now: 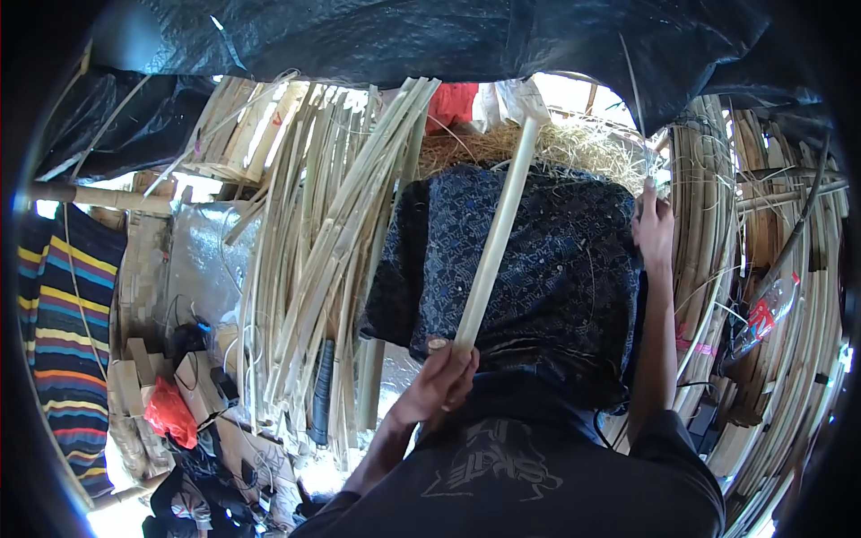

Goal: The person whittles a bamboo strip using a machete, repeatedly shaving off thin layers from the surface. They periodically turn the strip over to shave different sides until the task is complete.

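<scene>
My left hand [439, 381] is closed around the lower end of a long, pale bamboo strip [500, 231]. The strip slants up and away over a dark blue patterned cloth [556, 251] that covers my lap. On the right, beside the cloth's edge, my right hand [655, 229] is raised with its fingers curled and the index finger pointing up. A thin sliver [633, 85] runs upward just above that hand. Whatever its fingers hold is too small to make out.
Many long bamboo strips [314, 233] lean in a bundle to my left. More bamboo [704, 206] stands at the right, near a plastic bottle [765, 316]. Fine shavings [583, 152] lie beyond the cloth. Black plastic sheeting [377, 40] hangs across the top. A red plastic bag [170, 412] is at lower left.
</scene>
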{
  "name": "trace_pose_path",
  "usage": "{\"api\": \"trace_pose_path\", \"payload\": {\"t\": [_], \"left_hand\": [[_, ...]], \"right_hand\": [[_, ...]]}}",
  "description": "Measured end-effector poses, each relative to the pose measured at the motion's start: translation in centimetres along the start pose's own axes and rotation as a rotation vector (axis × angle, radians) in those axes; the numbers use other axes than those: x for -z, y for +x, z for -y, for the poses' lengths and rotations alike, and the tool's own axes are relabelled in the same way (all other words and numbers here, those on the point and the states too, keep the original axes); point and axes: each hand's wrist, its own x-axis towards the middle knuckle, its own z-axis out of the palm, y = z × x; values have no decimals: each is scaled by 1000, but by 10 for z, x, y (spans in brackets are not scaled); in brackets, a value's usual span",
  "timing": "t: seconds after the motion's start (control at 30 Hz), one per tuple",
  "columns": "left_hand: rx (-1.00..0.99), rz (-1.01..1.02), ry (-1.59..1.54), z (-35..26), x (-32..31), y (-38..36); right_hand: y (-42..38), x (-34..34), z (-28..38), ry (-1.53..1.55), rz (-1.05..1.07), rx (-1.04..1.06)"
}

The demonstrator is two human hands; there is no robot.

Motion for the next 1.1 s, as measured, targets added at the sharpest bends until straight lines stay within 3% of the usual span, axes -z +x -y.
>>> {"api": "trace_pose_path", "payload": {"t": [0.07,0.13,0.2,0.3,0.37,0.43,0.47,0.53,0.6,0.67,0.7,0.73,0.77,0.8,0.87,0.93,1.0,1.07,1.1], "left_hand": [[1153,333,-1269,-10,19,35],[1110,379,-1280,-7,10,53],[974,484,-1246,-7,4,74],[921,524,-1127,-12,-6,93],[887,540,-1085,-2,-14,86],[537,520,-567,20,-22,63],[536,522,-561,11,-17,66],[939,409,-1017,-15,-7,73],[974,435,-1008,-20,3,67],[916,404,-801,-23,7,47],[919,418,-722,-42,19,47],[923,420,-721,-45,24,39],[1016,445,-777,-46,30,32],[1104,465,-832,-45,35,27],[1038,436,-935,-33,39,21],[1105,365,-1009,-28,36,26],[1120,323,-1025,-23,27,40],[1102,333,-1288,-2,15,50],[1072,344,-1265,2,12,58]], "right_hand": [[-38,4,16,15,48,108],[-67,1,9,94,181,247],[-101,1,30,-80,291,464],[-135,-14,39,-346,304,809],[-150,-28,39,-420,316,898],[-146,-36,33,-449,288,976],[-136,-38,25,-479,252,1009],[-112,-35,18,-519,184,978],[-84,-41,1,-532,68,1026],[-45,-37,-12,-678,-119,912],[-18,-37,-27,-734,-316,817],[-3,-22,-11,-656,-74,322],[22,-13,-26,-620,-124,205],[35,-2,-34,-542,-183,149],[37,16,-38,-407,-262,127],[31,27,-45,-205,-179,-47],[1,29,-29,31,-106,-59],[-23,28,-20,53,-81,-42],[-31,31,-20,-43,-88,23]]}}
